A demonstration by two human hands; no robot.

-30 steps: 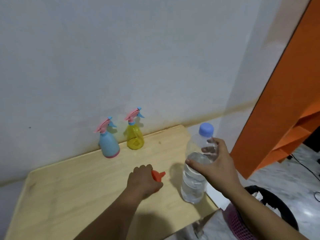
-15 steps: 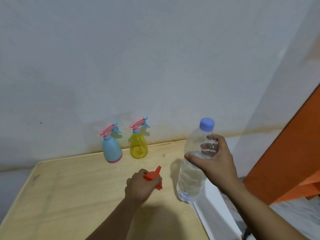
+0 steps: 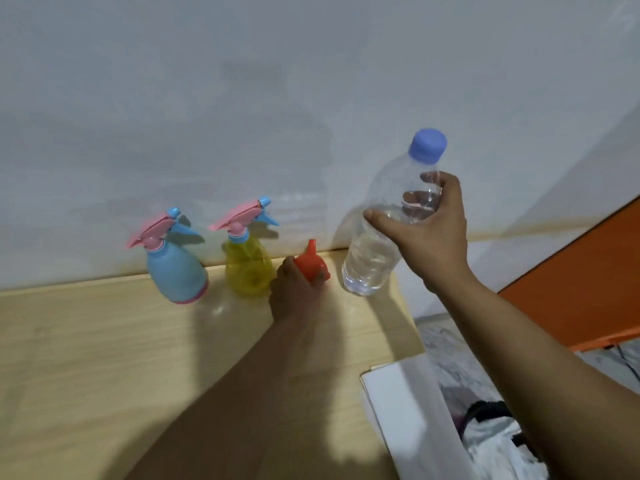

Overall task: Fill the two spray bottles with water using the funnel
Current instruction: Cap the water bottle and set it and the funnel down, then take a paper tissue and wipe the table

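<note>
A blue spray bottle point(image 3: 178, 271) and a yellow spray bottle point(image 3: 247, 268) stand side by side against the wall at the back of the wooden table point(image 3: 104, 358), both with pink trigger heads on. My left hand point(image 3: 294, 292) is closed around an orange funnel point(image 3: 311, 263), spout pointing up, just right of the yellow bottle. My right hand point(image 3: 429, 230) grips a clear water bottle point(image 3: 381, 237) with a blue cap, tilted, its base near the table's back right corner. The bottle is partly full of water.
A pale wall rises right behind the table. An orange cabinet point(image 3: 571, 282) stands to the right. Below the table's right edge lie a white panel point(image 3: 408, 410), a marbled floor and a dark basket with cloth point(image 3: 491, 427).
Both hands have moved forward toward the wall: the funnel now sits beside the yellow bottle and the water bottle is near the table's back right corner. The camera has come closer.
</note>
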